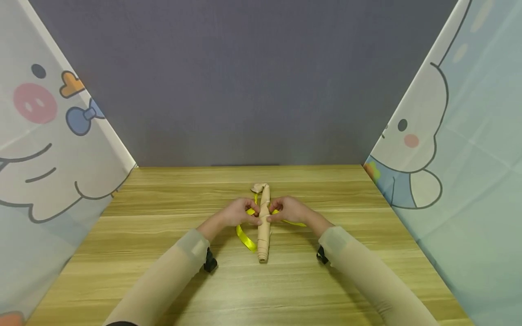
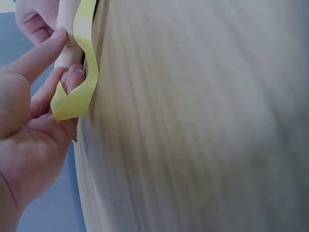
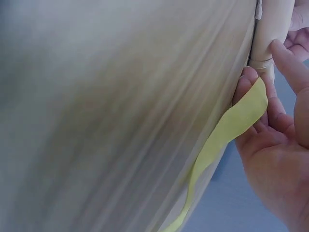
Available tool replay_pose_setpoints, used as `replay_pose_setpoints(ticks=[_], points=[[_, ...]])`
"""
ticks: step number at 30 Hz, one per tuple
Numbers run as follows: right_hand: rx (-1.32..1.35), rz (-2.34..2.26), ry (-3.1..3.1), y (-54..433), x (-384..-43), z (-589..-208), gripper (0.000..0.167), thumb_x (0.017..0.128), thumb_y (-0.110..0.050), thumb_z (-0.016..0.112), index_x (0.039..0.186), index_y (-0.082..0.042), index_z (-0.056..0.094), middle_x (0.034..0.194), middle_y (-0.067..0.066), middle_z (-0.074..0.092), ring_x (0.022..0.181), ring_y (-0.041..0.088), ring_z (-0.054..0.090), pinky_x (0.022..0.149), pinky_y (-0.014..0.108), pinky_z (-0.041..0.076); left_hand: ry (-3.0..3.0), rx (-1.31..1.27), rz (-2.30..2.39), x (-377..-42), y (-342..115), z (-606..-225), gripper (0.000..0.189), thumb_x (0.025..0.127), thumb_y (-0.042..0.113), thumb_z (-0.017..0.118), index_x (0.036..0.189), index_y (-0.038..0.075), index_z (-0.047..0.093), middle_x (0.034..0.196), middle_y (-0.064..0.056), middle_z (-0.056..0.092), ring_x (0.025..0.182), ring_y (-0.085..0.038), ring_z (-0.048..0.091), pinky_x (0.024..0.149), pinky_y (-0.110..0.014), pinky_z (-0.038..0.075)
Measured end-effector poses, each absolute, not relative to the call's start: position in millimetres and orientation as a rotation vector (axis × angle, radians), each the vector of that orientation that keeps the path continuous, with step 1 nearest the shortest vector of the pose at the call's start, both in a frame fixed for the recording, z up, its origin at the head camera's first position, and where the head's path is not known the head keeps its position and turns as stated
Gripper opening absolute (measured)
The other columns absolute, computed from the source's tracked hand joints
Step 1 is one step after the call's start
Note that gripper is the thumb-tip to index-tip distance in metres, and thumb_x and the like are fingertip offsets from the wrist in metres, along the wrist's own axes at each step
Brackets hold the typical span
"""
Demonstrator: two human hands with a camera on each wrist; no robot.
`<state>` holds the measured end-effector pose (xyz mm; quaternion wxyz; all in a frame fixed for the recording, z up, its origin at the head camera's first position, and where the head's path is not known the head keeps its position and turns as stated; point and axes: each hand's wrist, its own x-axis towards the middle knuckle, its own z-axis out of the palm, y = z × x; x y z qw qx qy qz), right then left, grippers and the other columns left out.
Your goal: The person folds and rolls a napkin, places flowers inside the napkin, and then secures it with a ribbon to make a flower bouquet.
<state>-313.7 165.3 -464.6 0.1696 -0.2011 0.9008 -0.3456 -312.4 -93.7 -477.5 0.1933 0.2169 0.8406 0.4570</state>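
Observation:
A beige sheet rolled into a tube, the roll [image 1: 263, 244], lies lengthwise on the table between my hands, its far end topped by a crumpled fold. My left hand [image 1: 241, 212] holds it from the left, thumb nearer me and curled fingers farther along. From the other side my right hand [image 1: 291, 210] holds it the same way, the thumbs almost opposite each other. Yellow ribbon [image 1: 244, 238] comes out on both sides of the roll. In the left wrist view a loop of this ribbon [image 2: 77, 104] hangs across the left fingertips; in the right wrist view the ribbon [image 3: 231, 123] trails past the right fingers.
The wood-grain table [image 1: 163, 190] extends around the roll. A grey panel [image 1: 253, 90] rises behind it, and cartoon-printed cloths flank both sides. Dark wrist devices [image 1: 210, 261] sit under both forearms, below the beige sleeves.

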Motion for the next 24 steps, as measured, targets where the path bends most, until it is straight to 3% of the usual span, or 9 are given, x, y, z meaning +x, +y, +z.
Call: replay_pose_setpoints(ticks=[5, 16, 24], points=[[-0.562, -0.994, 2.563, 165.2, -310.5, -464.9, 0.026, 0.097, -0.034, 0.087, 0.108, -0.013, 0.078, 0.101, 0.001, 0.074, 0.089, 0.014, 0.064, 0.077, 0.03, 0.054, 2.375, 0.629, 1.258, -311.1, -94.0, -478.5, 0.026, 0.093, 0.028, 0.091, 0.109, 0.013, 0.079, 0.112, -0.003, 0.075, 0.095, -0.017, 0.061, 0.079, -0.03, 0.053], [-0.582, -1.059, 2.532, 165.1, -306.5, -466.5, 0.024, 0.099, -0.031, 0.084, 0.108, -0.01, 0.077, 0.097, 0.002, 0.075, 0.084, 0.014, 0.064, 0.073, 0.03, 0.054, 2.367, 0.656, 1.274, -307.3, -93.7, -480.0, 0.022, 0.096, 0.028, 0.088, 0.109, 0.012, 0.08, 0.108, -0.003, 0.075, 0.091, -0.015, 0.061, 0.078, -0.03, 0.052], [-0.586, -1.104, 2.474, 166.9, -301.4, -465.4, 0.03, 0.099, -0.031, 0.084, 0.117, -0.008, 0.077, 0.104, 0.003, 0.075, 0.091, 0.015, 0.066, 0.079, 0.03, 0.056, 2.292, 0.66, 1.298, -301.7, -96.1, -480.1, 0.028, 0.097, 0.026, 0.086, 0.117, 0.01, 0.077, 0.111, -0.003, 0.076, 0.092, -0.014, 0.064, 0.081, -0.029, 0.053]])
